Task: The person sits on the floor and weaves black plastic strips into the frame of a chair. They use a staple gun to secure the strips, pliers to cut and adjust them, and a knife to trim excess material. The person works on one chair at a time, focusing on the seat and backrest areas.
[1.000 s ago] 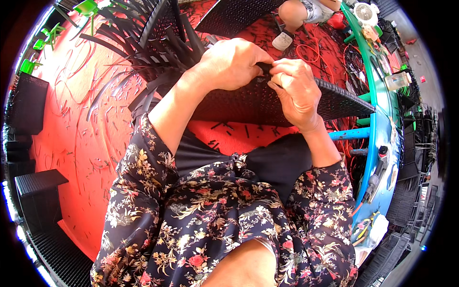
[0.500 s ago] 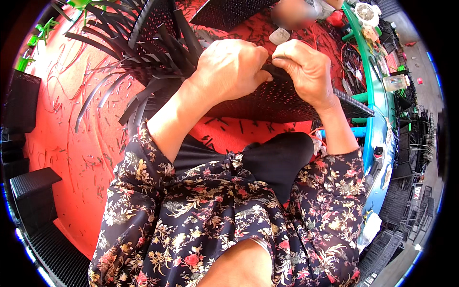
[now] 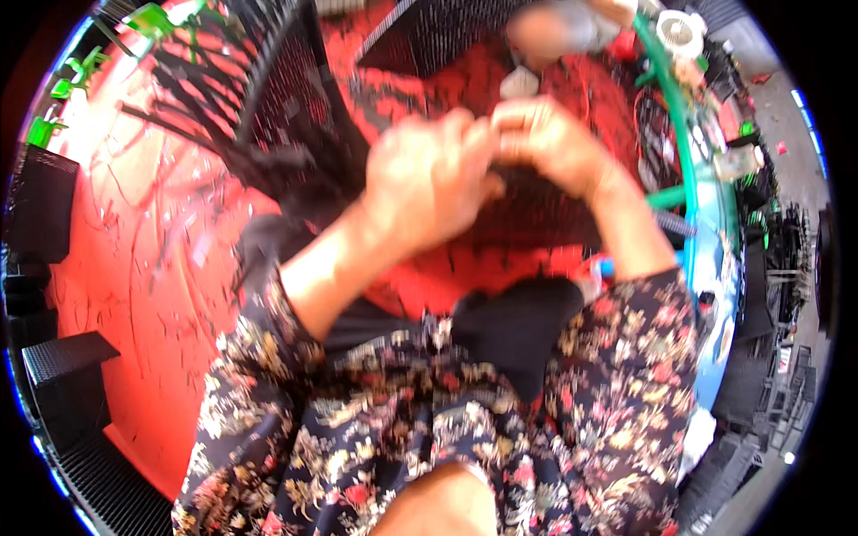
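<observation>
My left hand (image 3: 424, 183) and my right hand (image 3: 559, 147) are raised close together, their fingertips meeting or nearly so. Both sets of fingers are bent closed, and motion blur hides whatever is between them. Behind and below them lies a dark woven panel (image 3: 532, 210) of black strips, largely covered by my hands and forearms. Left of my left hand stands an upright black woven piece (image 3: 290, 89), with long loose black strips (image 3: 170, 129) fanning out toward the left.
Black scraps litter the red floor covering (image 3: 134, 313). Black woven boxes (image 3: 40, 205) line the left side. At right runs a blue-green table (image 3: 706, 214) with a white fan (image 3: 681, 33) and a clear jar (image 3: 740, 163). Another person (image 3: 554, 36) is at the top, near another woven piece (image 3: 438, 36).
My hands are slightly lower in the picture and closer together. The woven panel below them has dropped or tilted, showing less of its right end. The view is more blurred.
</observation>
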